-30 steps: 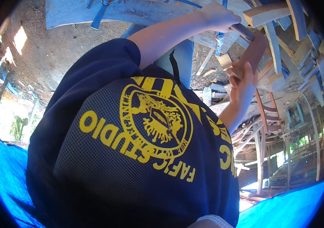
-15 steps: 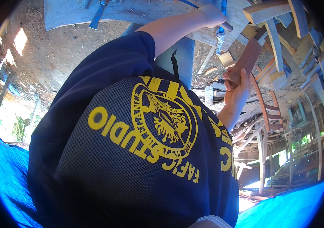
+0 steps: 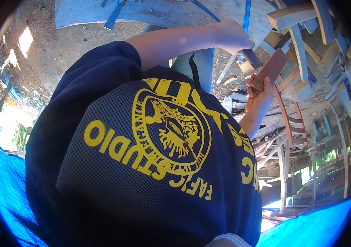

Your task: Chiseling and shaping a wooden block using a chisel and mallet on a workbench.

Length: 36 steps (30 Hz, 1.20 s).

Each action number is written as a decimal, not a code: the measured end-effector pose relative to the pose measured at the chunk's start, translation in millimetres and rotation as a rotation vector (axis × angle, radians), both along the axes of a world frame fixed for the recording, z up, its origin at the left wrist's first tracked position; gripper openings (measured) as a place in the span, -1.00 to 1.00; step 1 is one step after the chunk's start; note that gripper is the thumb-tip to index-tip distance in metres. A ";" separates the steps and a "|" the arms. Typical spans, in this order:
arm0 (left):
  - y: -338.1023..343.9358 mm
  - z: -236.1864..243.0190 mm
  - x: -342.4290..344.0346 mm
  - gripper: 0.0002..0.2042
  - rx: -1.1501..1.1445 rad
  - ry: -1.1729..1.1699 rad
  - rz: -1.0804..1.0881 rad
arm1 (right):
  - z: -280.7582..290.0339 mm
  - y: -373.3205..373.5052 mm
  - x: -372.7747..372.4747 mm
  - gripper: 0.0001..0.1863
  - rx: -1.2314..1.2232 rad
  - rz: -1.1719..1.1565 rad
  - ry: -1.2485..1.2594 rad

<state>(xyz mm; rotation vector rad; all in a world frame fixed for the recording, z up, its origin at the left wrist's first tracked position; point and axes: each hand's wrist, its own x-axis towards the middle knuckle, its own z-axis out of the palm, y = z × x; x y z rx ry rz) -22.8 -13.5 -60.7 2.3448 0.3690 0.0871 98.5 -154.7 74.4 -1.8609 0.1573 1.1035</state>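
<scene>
My left hand (image 3: 231, 37) is closed round a short dark-brown wooden piece (image 3: 251, 58), whose blunt end sticks out toward my other hand. The fingers hide the rest of it. In my right hand (image 3: 259, 96), thumb and fingers grip a flat reddish-brown wooden block (image 3: 271, 70) by its lower end, and it slants up to the right. The two wooden pieces are close together, with a small gap between them. Behind my left hand a blue metal bar (image 3: 247, 16) runs over the pale wooden board.
A wide pale board (image 3: 89, 14) lies along the top, with a blue metal tool (image 3: 113, 16) on it. Wood offcuts (image 3: 298, 49) pile up at the right, near a reddish ladder-like wooden frame (image 3: 294, 127). The ground (image 3: 68, 53) is dirt, and timber stacks stand beyond.
My left hand has moved down from beside the blue bar, bringing the dark-brown wooden piece closer to the block. My right hand has shifted slightly right and down with the block.
</scene>
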 end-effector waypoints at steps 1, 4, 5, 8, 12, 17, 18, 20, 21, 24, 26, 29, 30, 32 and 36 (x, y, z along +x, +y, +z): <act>0.4 2.3 -3.2 -0.78 0.016 -0.036 -0.003 | -0.2 1.0 -1.3 -0.65 0.003 0.004 0.001; 4.5 10.7 -11.9 -0.77 0.001 -0.079 0.031 | 0.2 4.4 -6.2 -0.65 0.032 0.010 0.004; 5.1 12.3 -13.8 -0.77 0.003 -0.080 0.033 | 1.1 6.5 -7.5 -0.65 0.037 0.023 0.003; 6.8 14.6 -19.0 -0.77 -0.024 -0.076 0.095 | 1.7 9.2 -10.8 -0.65 0.036 0.034 -0.006; 7.7 13.6 -24.2 -0.75 -0.032 -0.108 0.124 | 0.6 10.2 -13.2 -0.64 0.019 0.047 -0.034; 8.7 21.5 -26.7 -0.74 -0.024 -0.074 0.087 | 2.6 13.5 -18.6 -0.65 0.038 0.070 -0.051; 8.4 20.6 -27.1 -0.74 -0.025 -0.082 0.089 | 3.2 14.2 -20.0 -0.65 0.051 0.082 -0.051; 8.4 19.7 -28.0 -0.74 -0.027 -0.093 0.092 | 2.9 14.3 -21.8 -0.66 0.051 0.087 -0.049; 8.9 19.6 -28.3 -0.74 -0.036 -0.115 0.098 | 3.1 14.1 -22.4 -0.66 0.051 0.090 -0.048; 12.8 21.9 -31.4 -0.75 -0.054 -0.158 0.120 | 5.7 14.7 -24.4 -0.67 0.052 0.099 -0.064; 18.4 25.1 -34.6 -0.76 -0.063 -0.182 0.134 | 10.6 16.2 -27.1 -0.68 0.046 0.093 -0.084; 25.7 28.5 -35.7 -0.72 -0.090 -0.180 0.170 | 22.6 18.0 -30.1 -0.67 0.063 0.097 -0.147; 27.9 26.5 -33.2 -0.78 -0.087 -0.170 0.214 | 27.3 18.8 -30.9 -0.67 0.084 0.109 -0.187; 29.4 24.2 -30.4 -0.83 -0.084 -0.162 0.257 | 34.8 20.5 -32.0 -0.66 0.097 0.108 -0.218; 29.9 21.6 -27.7 -0.84 -0.091 -0.146 0.250 | 47.0 22.3 -35.2 -0.58 0.105 0.126 -0.290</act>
